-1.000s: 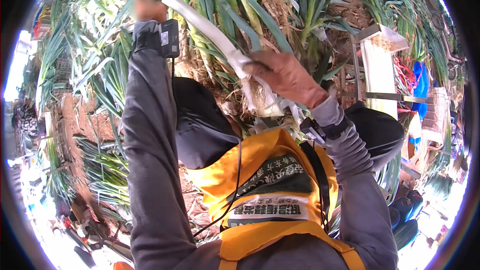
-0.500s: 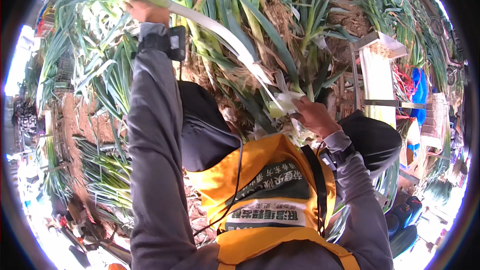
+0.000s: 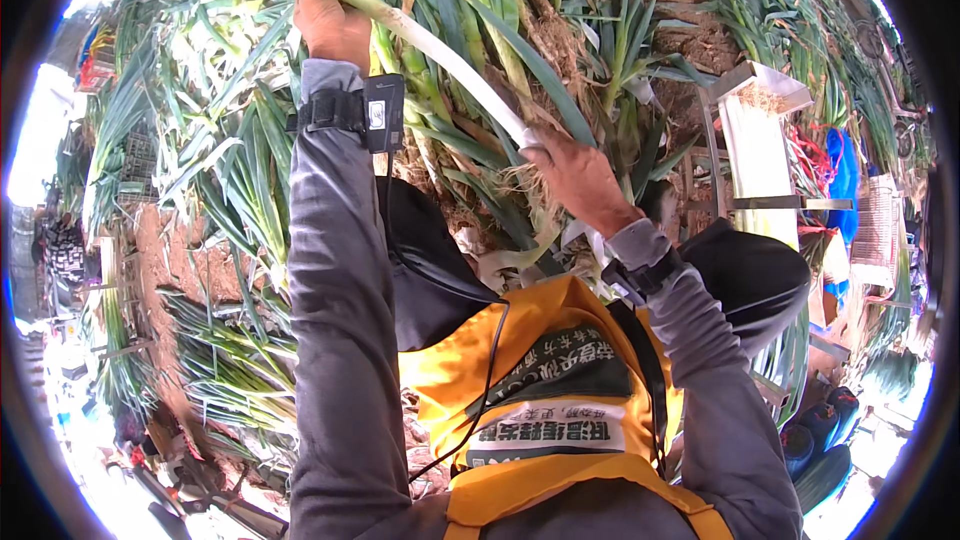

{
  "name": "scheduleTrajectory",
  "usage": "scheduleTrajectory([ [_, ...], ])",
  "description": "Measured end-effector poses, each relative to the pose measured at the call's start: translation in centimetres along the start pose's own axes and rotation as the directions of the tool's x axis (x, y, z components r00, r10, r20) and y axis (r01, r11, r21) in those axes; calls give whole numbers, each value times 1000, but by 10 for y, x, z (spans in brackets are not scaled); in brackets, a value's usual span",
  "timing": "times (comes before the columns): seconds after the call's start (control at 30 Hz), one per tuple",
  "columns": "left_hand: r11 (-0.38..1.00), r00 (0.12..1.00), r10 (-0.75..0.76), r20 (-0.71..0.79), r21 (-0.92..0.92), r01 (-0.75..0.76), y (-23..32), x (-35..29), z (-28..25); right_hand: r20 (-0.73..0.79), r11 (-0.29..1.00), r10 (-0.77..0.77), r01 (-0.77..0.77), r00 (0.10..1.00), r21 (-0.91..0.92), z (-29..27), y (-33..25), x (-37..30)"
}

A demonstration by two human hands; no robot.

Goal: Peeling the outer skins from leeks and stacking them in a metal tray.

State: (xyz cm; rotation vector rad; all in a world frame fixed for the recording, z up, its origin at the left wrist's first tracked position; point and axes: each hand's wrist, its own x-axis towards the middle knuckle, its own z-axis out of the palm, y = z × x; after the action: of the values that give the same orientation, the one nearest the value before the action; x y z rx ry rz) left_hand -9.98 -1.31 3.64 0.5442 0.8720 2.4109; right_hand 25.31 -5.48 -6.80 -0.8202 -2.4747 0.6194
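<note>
A long leek [image 3: 455,62] slants across in front of me, its green leaves to the upper left and its white end to the right. My left hand [image 3: 330,25] is closed around the stalk where white turns to green. My right hand [image 3: 580,178] grips the white root end, and its fingers hide part of it. Just below that hand, stringy roots and a pale peeled leaf [image 3: 538,248] hang over the pile. Beneath the stalk lies a heap of unpeeled leeks [image 3: 470,0] with roots and dry skins. A yellow apron [image 3: 560,305] covers my lap.
To the right, a metal rack [image 3: 718,155] holds stacked white leeks [image 3: 752,145]. Beyond it are a blue bag [image 3: 840,180] and a crate [image 3: 875,235]. More leeks [image 3: 230,365] lie on brown soil at the left. My knees flank the apron.
My right hand has left the loose peeled skin and moved up and left onto the root end. My left hand has shifted slightly right along with the leek.
</note>
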Motion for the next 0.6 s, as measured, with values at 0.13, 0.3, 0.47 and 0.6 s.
scheduleTrajectory([
  [0.13, 997, 996, -70, -47, -38, 68, -6, 6, -15, -1, 995, 48, -48, 999, 92, -8, 3, -5],
  [0.3, 995, 996, -83, 21, -52, 84, 1, 8, -19, -32, 988, 132, -129, 991, 91, -4, 9, -11],
  [0.47, 999, 1000, 15, -12, -29, -15, 4, 2, -15, 139, 773, 599, -615, 788, 158, 29, 133, -89],
  [0.6, 992, 997, -80, 13, -101, 81, 0, -7, 2, 52, 896, 438, -430, 898, -112, 28, 179, -128],
])
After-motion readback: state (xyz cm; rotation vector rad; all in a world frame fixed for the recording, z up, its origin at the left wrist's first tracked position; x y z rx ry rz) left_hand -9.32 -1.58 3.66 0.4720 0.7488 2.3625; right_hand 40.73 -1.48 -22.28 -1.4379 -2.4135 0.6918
